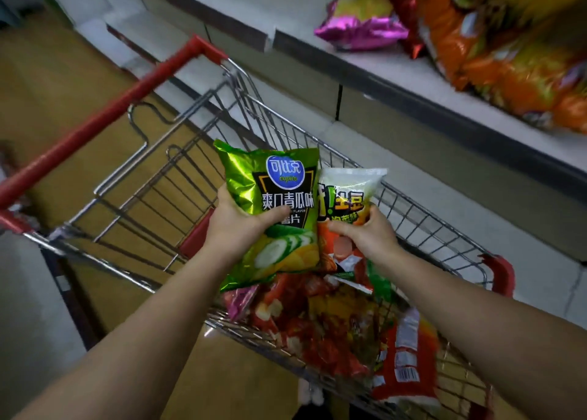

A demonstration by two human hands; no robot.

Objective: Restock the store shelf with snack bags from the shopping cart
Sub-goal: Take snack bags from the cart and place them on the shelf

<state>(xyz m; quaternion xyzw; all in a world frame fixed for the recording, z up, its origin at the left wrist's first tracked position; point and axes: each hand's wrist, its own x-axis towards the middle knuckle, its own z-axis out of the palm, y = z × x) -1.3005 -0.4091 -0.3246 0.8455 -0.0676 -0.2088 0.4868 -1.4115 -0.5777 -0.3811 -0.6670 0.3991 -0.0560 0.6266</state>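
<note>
Now my left hand (236,221) grips the green bag (273,210), my right hand (370,234) the white bag (347,194); the shelf (365,67) lies up-right, nearer my right.

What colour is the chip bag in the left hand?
Shiny green bag, blue logo, held by the left hand; head view.

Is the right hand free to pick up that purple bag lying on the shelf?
Probably not yet. The right hand already grips a white and orange snack bag over the cart. Nothing blocks the way to the purple bag.
</note>
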